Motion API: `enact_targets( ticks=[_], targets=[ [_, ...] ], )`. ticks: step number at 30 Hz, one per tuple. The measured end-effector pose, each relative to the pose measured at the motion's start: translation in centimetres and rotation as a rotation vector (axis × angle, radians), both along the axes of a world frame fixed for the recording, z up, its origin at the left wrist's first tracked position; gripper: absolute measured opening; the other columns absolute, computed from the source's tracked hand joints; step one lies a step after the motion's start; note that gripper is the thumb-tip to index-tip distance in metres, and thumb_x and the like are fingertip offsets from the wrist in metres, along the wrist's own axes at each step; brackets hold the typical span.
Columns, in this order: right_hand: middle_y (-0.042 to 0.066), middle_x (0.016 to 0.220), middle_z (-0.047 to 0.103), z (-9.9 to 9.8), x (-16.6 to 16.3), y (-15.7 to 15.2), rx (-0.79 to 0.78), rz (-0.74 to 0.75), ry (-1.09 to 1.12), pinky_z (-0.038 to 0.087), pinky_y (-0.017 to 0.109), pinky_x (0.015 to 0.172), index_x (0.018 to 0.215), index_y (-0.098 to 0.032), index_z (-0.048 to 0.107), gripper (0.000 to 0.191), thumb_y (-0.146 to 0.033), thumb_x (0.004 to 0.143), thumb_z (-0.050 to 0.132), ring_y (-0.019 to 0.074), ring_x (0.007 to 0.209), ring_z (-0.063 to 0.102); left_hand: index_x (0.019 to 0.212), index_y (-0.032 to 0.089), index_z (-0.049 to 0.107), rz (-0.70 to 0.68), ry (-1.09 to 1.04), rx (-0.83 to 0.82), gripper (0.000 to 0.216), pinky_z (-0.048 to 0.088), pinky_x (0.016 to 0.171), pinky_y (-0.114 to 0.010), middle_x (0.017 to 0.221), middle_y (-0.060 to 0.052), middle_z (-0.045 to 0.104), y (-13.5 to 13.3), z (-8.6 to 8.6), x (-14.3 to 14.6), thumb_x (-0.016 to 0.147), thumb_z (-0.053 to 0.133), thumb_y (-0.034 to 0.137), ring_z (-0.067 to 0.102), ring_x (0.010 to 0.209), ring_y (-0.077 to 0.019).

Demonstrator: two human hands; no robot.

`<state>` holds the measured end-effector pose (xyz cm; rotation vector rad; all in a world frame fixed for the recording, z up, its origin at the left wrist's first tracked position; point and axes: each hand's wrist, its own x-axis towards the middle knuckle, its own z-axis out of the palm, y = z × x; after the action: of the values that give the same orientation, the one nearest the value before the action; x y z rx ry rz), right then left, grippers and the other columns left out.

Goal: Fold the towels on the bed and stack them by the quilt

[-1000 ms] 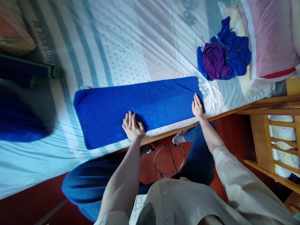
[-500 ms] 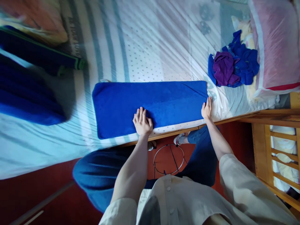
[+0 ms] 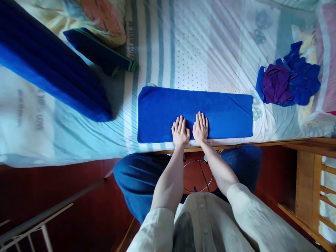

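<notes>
A blue towel, folded into a long flat rectangle, lies along the near edge of the bed. My left hand rests palm down on its front part, fingers stretched out. Close beside it on the right, my right hand also lies flat on the towel, fingers extended. A slanting crease runs across the towel's right end. Neither hand grips anything.
A patterned sheet covers the bed. To the right lies a crumpled heap of blue cloth with a purple cloth on it. At left are a long blue folded stack and a dark green-edged cloth. A wooden frame stands right.
My right hand has moved left from the towel's right end to lie beside my left hand. The view has shifted left, showing more of the blue stack.
</notes>
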<state>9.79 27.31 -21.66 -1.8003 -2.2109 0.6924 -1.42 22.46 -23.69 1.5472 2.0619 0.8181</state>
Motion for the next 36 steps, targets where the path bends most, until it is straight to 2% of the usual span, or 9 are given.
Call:
enact_targets(
  ticks=[7, 11, 14, 16, 19, 23, 26, 29, 36],
  targets=[
    [0.011, 0.165, 0.041, -1.1, 0.2, 0.1, 0.104, -0.035, 0.015, 0.018, 0.053, 0.132, 0.162, -0.015, 0.037, 0.061, -0.024, 0.104, 0.024, 0.0228, 0.159, 0.027, 0.149, 0.014, 0.054, 0.004, -0.038, -0.001, 0.056, 0.018, 0.131, -0.053, 0.164, -0.014, 0.041, -0.1, -0.1, -0.1, 0.096, 0.039, 0.025, 0.029, 0.158, -0.0272],
    [0.01, 0.165, 0.041, -1.5, 0.2, 0.0, 0.109, -0.035, 0.0, 0.021, 0.053, 0.131, 0.162, -0.017, 0.037, 0.061, -0.023, 0.103, 0.025, 0.0226, 0.159, 0.029, 0.152, 0.017, 0.051, -0.026, -0.044, 0.02, 0.055, 0.015, 0.133, -0.052, 0.165, -0.012, 0.039, -0.9, 0.0, -0.1, 0.1, 0.036, 0.026, 0.026, 0.158, -0.0248],
    [0.01, 0.166, 0.04, -1.7, 0.3, 0.1, 0.083, -0.033, -0.012, 0.02, 0.053, 0.132, 0.161, -0.016, 0.039, 0.061, -0.023, 0.103, 0.025, 0.0221, 0.159, 0.027, 0.157, 0.017, 0.044, -0.067, -0.093, 0.056, 0.056, 0.012, 0.133, -0.054, 0.168, -0.013, 0.032, -1.1, 0.3, 0.9, 0.103, 0.032, 0.03, 0.018, 0.16, -0.0245],
    [0.01, 0.167, 0.038, -1.8, 0.5, 0.2, 0.045, -0.025, -0.027, 0.019, 0.052, 0.132, 0.162, -0.016, 0.039, 0.06, -0.022, 0.103, 0.026, 0.0218, 0.16, 0.025, 0.16, 0.016, 0.038, -0.137, -0.163, 0.105, 0.058, 0.013, 0.132, -0.055, 0.17, -0.014, 0.028, -0.5, 0.4, 2.1, 0.105, 0.028, 0.034, 0.014, 0.161, -0.0245],
    [0.01, 0.168, 0.035, -1.9, 0.8, 0.4, -0.016, 0.016, -0.05, 0.018, 0.05, 0.133, 0.162, -0.016, 0.038, 0.06, -0.02, 0.103, 0.027, 0.0213, 0.16, 0.025, 0.162, 0.018, 0.034, -0.261, -0.258, 0.179, 0.06, 0.021, 0.132, -0.053, 0.171, -0.013, 0.028, 1.3, 0.1, 4.0, 0.107, 0.024, 0.041, 0.018, 0.16, -0.0236],
    [0.011, 0.169, 0.033, -2.2, 1.0, 0.4, -0.015, 0.028, -0.061, 0.019, 0.051, 0.132, 0.162, -0.014, 0.038, 0.06, -0.02, 0.103, 0.029, 0.0231, 0.16, 0.025, 0.16, 0.022, 0.037, -0.195, -0.309, 0.185, 0.06, 0.031, 0.13, -0.047, 0.169, -0.011, 0.034, 2.9, -1.2, 4.4, 0.109, 0.017, 0.044, 0.028, 0.158, -0.0215],
    [0.011, 0.168, 0.036, -2.2, 0.9, 0.2, 0.044, 0.015, -0.052, 0.021, 0.052, 0.131, 0.162, -0.016, 0.038, 0.059, -0.024, 0.104, 0.029, 0.0245, 0.159, 0.027, 0.157, 0.022, 0.043, -0.193, -0.333, 0.175, 0.06, 0.034, 0.128, -0.047, 0.165, -0.013, 0.04, 2.8, -1.9, 3.0, 0.109, 0.016, 0.045, 0.034, 0.155, -0.022],
    [0.011, 0.165, 0.041, -2.2, 0.7, 0.1, 0.123, 0.006, -0.051, 0.024, 0.052, 0.13, 0.161, -0.017, 0.04, 0.059, -0.025, 0.104, 0.026, 0.0234, 0.158, 0.03, 0.153, 0.021, 0.048, -0.173, -0.356, 0.194, 0.056, 0.034, 0.128, -0.047, 0.161, -0.014, 0.046, 2.3, -1.8, 0.4, 0.109, 0.021, 0.044, 0.038, 0.153, -0.0226],
    [0.013, 0.162, 0.046, -2.3, 0.5, -0.1, 0.25, 0.0, -0.082, 0.029, 0.051, 0.128, 0.158, -0.015, 0.044, 0.058, -0.025, 0.104, 0.027, 0.023, 0.156, 0.035, 0.136, 0.021, 0.062, 0.124, -0.205, 0.205, 0.045, 0.04, 0.123, -0.041, 0.149, -0.011, 0.06, 1.2, -0.5, -8.9, 0.107, 0.029, 0.034, 0.051, 0.144, -0.0211]
  ],
)
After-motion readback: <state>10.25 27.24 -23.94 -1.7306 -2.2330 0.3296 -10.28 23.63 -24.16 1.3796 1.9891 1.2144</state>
